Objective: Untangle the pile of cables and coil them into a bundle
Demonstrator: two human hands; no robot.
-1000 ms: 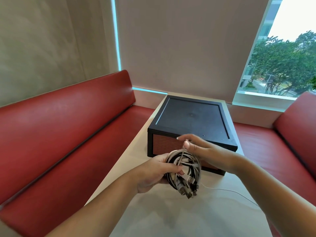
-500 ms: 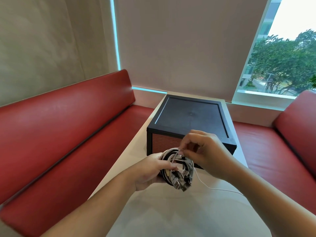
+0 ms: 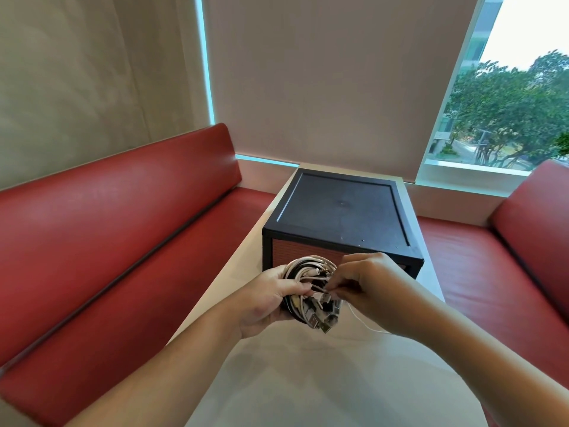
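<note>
right hand dropped to coil centre, pinching the loose cable at 3 o'clock; left hand grips coil.

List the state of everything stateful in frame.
cable bundle: coiled, held above the table, connectors sticking out below
left hand: grips the bundle
right hand: pinches the thin white cable at the coil
thin white cable: loose end trails onto the table
black box: closed, on the table
roller blind: lowered, window bare at right

Bare left hand, bare right hand, unsleeved forearms
</note>
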